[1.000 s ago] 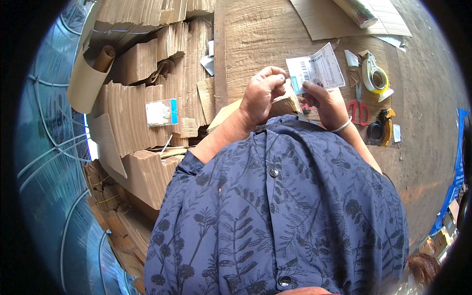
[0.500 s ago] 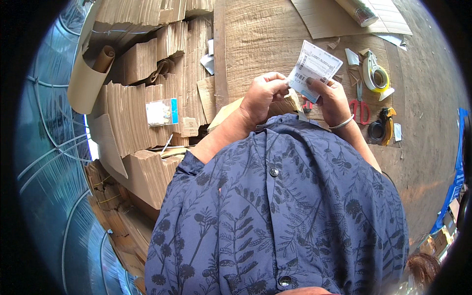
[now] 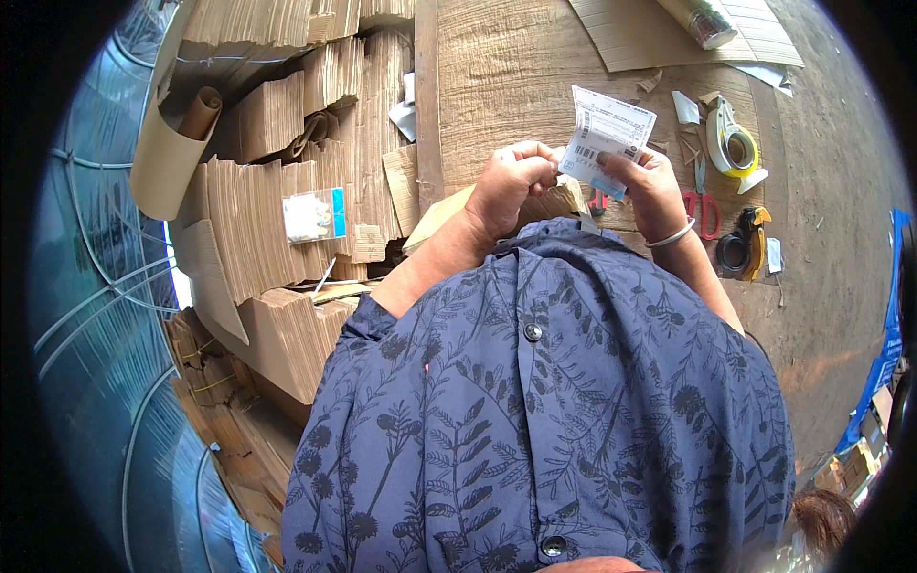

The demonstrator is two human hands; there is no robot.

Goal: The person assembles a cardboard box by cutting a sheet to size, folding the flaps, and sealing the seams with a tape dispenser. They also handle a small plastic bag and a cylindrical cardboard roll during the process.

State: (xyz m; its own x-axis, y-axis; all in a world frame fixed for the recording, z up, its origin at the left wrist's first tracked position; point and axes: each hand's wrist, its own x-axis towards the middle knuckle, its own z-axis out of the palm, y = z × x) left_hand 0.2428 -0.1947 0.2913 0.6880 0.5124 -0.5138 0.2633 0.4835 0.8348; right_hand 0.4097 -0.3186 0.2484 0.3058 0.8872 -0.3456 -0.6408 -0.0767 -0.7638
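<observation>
A white printed paper label [image 3: 607,138] with barcodes and a blue lower end is in my right hand [image 3: 655,196], thumb on its face and fingers behind. It tilts above the wooden table. My left hand [image 3: 514,186] is closed in a pinch at the label's lower left corner. Whether its fingertips grip the paper's edge or some small thing is hidden. Under the hands, a brown cardboard piece [image 3: 549,205] lies close to my shirt. Red-handled scissors [image 3: 707,212] lie right of my right hand, and another small red-handled tool [image 3: 599,201] shows partly beneath the label.
A tape roll in a white dispenser [image 3: 734,151] and a black-and-yellow tape dispenser [image 3: 743,244] lie at the right. Stacked flat cardboard [image 3: 258,205] fills the left, with a small clear packet [image 3: 313,217] on it. A cardboard sheet [image 3: 630,38] lies at the far side.
The label has tipped a little to the left and its top edge has come down slightly. My right hand has shifted slightly right; my left hand stays nearly in place.
</observation>
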